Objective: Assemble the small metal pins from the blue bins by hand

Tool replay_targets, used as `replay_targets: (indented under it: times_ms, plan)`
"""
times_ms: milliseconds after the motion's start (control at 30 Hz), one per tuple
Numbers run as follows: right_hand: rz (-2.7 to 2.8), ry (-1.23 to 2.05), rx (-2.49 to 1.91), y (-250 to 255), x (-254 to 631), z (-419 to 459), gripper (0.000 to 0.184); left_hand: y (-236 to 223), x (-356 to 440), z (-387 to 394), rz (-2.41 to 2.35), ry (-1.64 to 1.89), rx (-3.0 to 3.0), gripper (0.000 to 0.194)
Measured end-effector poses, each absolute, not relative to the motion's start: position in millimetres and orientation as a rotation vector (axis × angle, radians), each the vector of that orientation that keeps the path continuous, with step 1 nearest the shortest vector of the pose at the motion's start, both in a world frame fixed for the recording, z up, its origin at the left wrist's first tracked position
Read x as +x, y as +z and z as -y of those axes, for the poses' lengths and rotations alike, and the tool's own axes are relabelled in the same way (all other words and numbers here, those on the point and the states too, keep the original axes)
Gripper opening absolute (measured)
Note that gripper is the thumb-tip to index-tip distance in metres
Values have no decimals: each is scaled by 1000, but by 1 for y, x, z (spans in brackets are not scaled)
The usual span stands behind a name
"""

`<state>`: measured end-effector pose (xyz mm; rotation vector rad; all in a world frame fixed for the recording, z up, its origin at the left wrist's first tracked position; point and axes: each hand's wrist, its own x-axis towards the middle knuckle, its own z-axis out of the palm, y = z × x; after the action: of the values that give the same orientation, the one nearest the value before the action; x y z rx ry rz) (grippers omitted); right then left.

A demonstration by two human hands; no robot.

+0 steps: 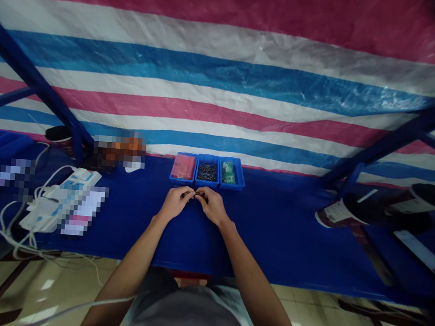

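My left hand [177, 201] and my right hand [211, 205] meet fingertip to fingertip over the blue tabletop, just in front of three small blue bins. Both are closed in a pinch. Something small and dark seems to sit between the fingertips, too small to name. The left bin holds pink packets [183, 166]. In the middle bin lies a heap of thin metal pieces [207, 171], screw-like or nail-like. Small green packets [228, 172] fill part of the right bin.
A white power strip [62, 198] with tangled cables lies at the left. Dark tubs with white labels [339, 213] stand at the right. Blue frame posts [49, 94] rise on both sides before a striped tarp [223, 93].
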<state>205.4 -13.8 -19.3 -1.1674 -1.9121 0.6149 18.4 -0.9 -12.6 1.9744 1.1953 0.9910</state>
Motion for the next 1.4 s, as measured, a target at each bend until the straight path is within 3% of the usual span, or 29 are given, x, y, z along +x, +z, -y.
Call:
replay_targets:
  times_ms: [967,1133,1400]
  plan:
    - [1962,496,-1326,-16,205,15,28,-14,19,0,-1176,978,1953,25]
    - [1885,563,-1247,-16,206,14,17,-14,19,0,-1176,986,1940,26]
    - [1879,576,-1194,-19,206,13,17,-14,19,0,-1173,985,1932,25]
